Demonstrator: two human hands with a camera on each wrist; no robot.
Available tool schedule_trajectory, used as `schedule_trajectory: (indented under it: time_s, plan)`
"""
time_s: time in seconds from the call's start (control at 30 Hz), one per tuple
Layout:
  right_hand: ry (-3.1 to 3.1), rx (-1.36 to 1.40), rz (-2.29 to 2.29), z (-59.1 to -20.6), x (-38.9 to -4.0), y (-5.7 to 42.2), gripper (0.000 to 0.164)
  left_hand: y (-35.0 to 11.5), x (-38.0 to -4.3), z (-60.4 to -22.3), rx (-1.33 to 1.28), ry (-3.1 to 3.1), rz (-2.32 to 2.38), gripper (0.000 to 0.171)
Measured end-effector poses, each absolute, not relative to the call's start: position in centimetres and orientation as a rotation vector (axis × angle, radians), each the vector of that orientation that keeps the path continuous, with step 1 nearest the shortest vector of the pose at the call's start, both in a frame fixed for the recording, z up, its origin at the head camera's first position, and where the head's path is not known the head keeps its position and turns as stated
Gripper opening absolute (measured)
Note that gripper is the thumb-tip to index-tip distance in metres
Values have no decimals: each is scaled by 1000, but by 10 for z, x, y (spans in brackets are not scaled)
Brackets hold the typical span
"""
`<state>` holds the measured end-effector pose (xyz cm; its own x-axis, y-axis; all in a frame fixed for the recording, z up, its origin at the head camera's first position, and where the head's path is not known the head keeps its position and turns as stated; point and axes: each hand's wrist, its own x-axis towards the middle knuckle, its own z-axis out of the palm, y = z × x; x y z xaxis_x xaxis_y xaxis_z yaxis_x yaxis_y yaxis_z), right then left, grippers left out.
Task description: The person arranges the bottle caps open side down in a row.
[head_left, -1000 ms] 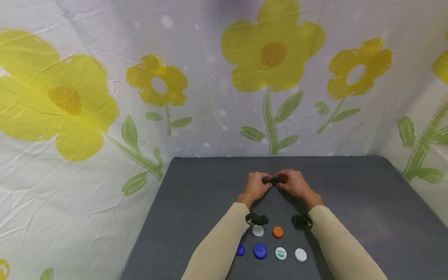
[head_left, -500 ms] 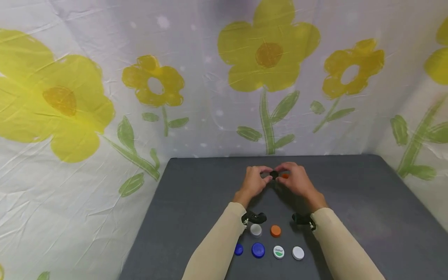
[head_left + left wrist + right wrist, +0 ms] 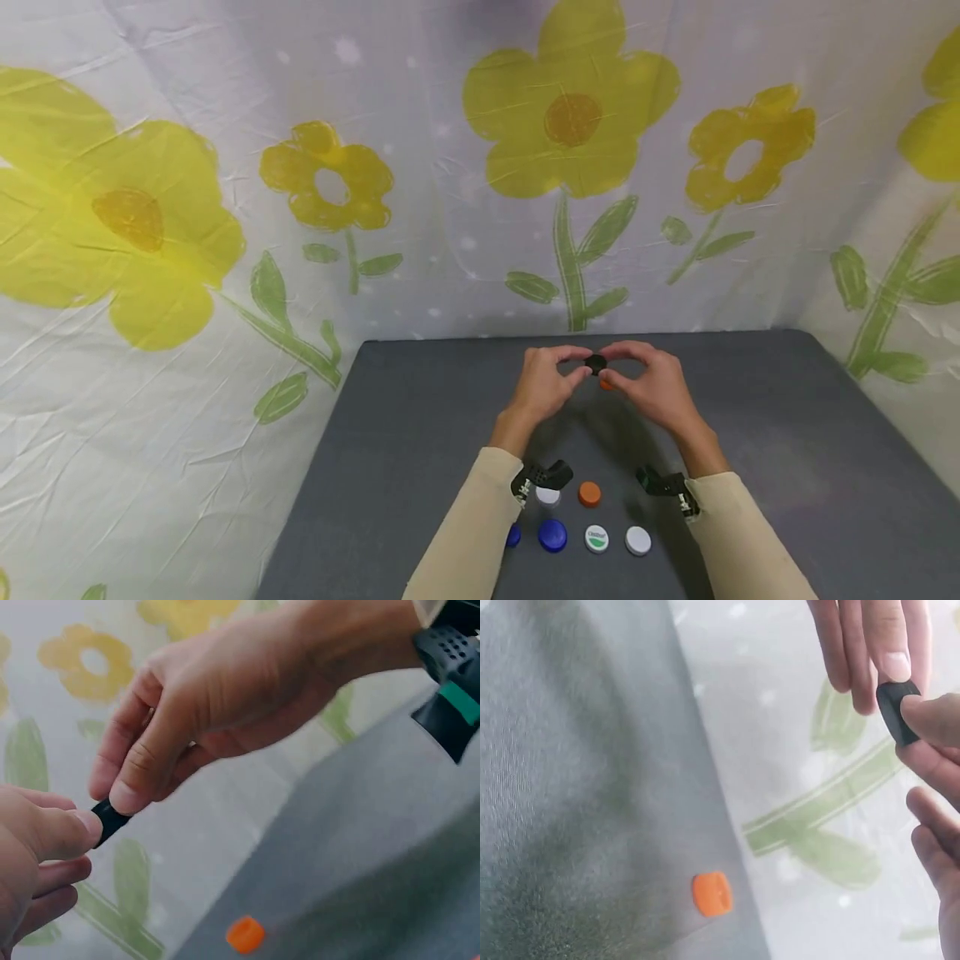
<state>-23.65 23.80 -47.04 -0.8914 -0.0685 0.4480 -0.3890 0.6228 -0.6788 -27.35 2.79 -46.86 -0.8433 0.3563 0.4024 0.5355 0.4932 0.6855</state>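
Observation:
A small black bottle cap [image 3: 596, 364] is pinched between both hands, over the far part of the table. My left hand [image 3: 542, 385] holds one side of it between thumb and fingers, and my right hand [image 3: 654, 385] pinches the opposite side. In the right wrist view the black cap [image 3: 897, 712] shows edge-on, with thumbs and fingertips of both hands at its rim. The left wrist view shows the cap [image 3: 111, 820] partly covered by the thumbs. An orange cap [image 3: 606, 384] lies on the table just below the hands.
Nearer the body, several caps sit on the grey table [image 3: 420, 467]: a white one [image 3: 548, 497], another orange one [image 3: 589, 494], a large blue one [image 3: 552, 536], a smaller blue one [image 3: 513, 536], a white-and-green one [image 3: 597, 539] and a plain white one [image 3: 638, 541]. A flower-print curtain [image 3: 442, 233] hangs behind.
Both hands have risen off the table with the black cap, and the forearms have lifted. The far orange cap, first behind the right fingers, now shows below the hands.

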Motion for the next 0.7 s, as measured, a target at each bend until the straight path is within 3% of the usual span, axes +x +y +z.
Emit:
schedule_trajectory:
  time_s: [0.3,0.7]
  plan:
    - [-2381,354,1153,-457,-201,236,34,26,-240,-448,-812,-2484,-1325,25]
    - [-2360,209,1154,-455,-144,224,32,25,-197,-447,-915,-2449,-1307,26]
